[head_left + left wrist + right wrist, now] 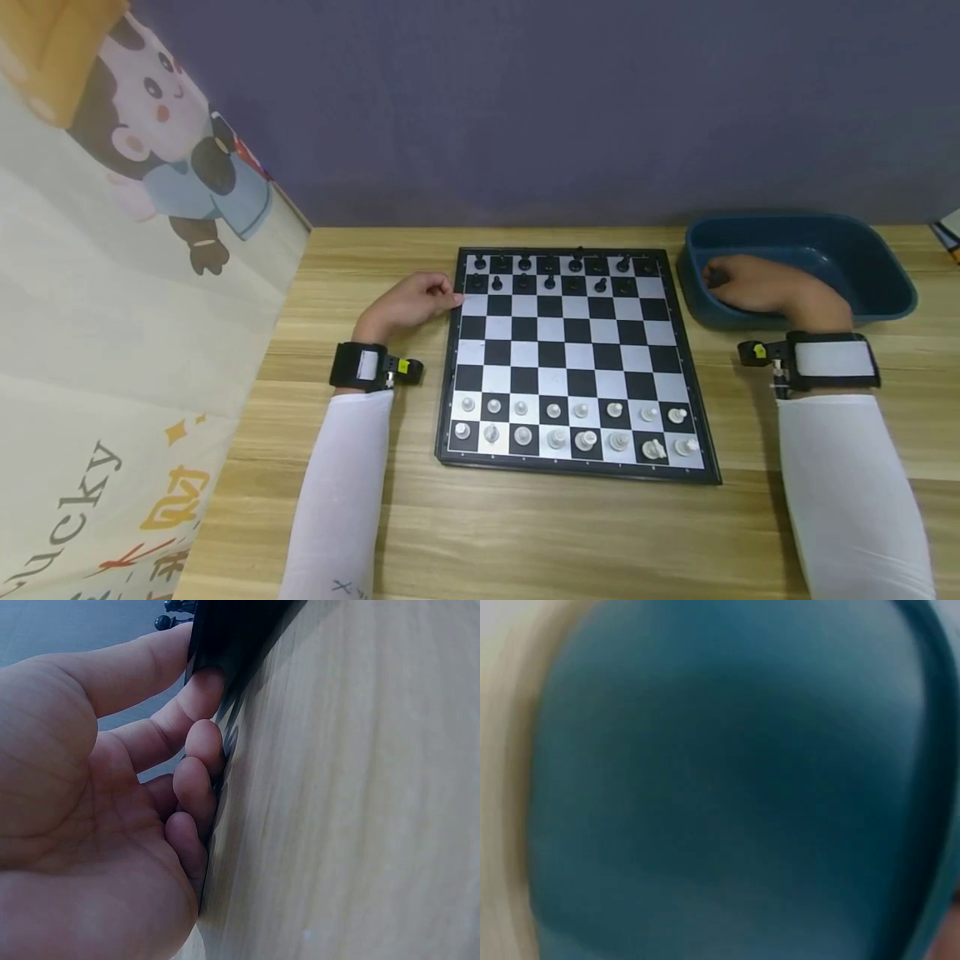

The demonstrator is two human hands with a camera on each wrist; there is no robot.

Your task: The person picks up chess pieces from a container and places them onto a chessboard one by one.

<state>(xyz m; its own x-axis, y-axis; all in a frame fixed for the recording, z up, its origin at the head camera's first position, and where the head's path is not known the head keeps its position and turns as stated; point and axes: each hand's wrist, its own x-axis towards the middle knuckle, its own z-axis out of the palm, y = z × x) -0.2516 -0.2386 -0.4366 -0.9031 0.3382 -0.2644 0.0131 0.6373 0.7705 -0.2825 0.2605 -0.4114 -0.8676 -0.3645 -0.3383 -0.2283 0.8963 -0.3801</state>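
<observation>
A black-and-white chessboard (555, 333) lies on the wooden table. White chess pieces (555, 438) stand in two rows at its near side, and black pieces (550, 282) in two rows at the far side. At the board's left edge my left hand (411, 300) pinches the rim, thumb on top and index finger at the side; the other fingers curl against the table. My right hand (757, 285) is inside a blue plastic bin (862, 312), fingers curled round a small dark chess piece (717, 277). The right wrist view shows only the bin's blurred outer wall (720, 787) and rim.
The bin stands just right of the board's far corner. Behind the table rises a dark purple-grey partition (480, 117). A printed cloth with a cartoon figure (165, 125) hangs on the left. Bare wood (570, 533) shows in front of the board.
</observation>
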